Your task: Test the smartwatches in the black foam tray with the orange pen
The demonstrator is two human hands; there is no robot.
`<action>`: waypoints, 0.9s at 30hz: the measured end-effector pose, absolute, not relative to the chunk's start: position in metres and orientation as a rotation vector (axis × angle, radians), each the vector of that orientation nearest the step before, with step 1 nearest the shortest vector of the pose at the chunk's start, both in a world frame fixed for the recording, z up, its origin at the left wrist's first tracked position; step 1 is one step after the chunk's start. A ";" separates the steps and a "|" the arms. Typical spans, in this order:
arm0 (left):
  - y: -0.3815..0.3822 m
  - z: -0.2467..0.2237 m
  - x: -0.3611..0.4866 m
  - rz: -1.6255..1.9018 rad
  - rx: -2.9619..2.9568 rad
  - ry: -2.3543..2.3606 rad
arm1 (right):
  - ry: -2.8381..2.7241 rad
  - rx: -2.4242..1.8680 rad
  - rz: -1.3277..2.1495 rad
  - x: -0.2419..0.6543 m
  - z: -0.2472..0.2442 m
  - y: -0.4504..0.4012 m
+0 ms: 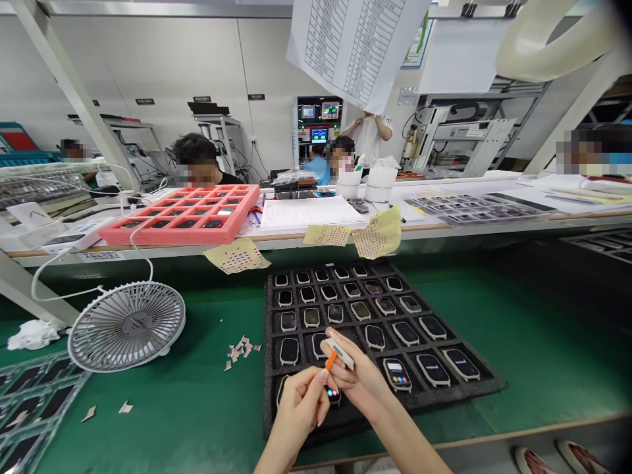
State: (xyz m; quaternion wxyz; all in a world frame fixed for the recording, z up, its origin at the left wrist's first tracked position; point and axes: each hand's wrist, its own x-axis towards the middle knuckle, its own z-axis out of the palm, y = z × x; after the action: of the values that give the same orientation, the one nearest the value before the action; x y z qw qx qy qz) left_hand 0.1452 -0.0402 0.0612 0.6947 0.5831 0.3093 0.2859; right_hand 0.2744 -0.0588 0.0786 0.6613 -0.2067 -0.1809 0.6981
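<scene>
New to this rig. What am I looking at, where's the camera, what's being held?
No robot here: two bare human hands, in one picture from a camera worn on the person's head, looking forward and down. The left hand holds a thin orange tool against a pale watch-like device in the right hand. Below, on the green surface, lie a black foam tray of smartwatches and small scraps; a fan is at left.
</scene>
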 end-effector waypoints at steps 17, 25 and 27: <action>-0.040 0.067 0.149 0.604 1.295 0.696 | -0.390 -0.410 1.647 0.276 0.075 -0.058; -0.037 0.072 0.148 0.540 1.364 0.704 | -0.347 -0.494 1.597 0.276 0.077 -0.063; -0.036 0.075 0.147 0.504 1.395 0.696 | -0.331 -0.530 1.593 0.276 0.078 -0.064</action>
State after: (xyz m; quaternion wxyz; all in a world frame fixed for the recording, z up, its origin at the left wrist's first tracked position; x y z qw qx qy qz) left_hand 0.1470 -0.0363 0.0747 0.6827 0.6221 0.3104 0.2247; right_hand 0.2759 -0.0641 0.0784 0.6559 -0.2339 -0.1459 0.7027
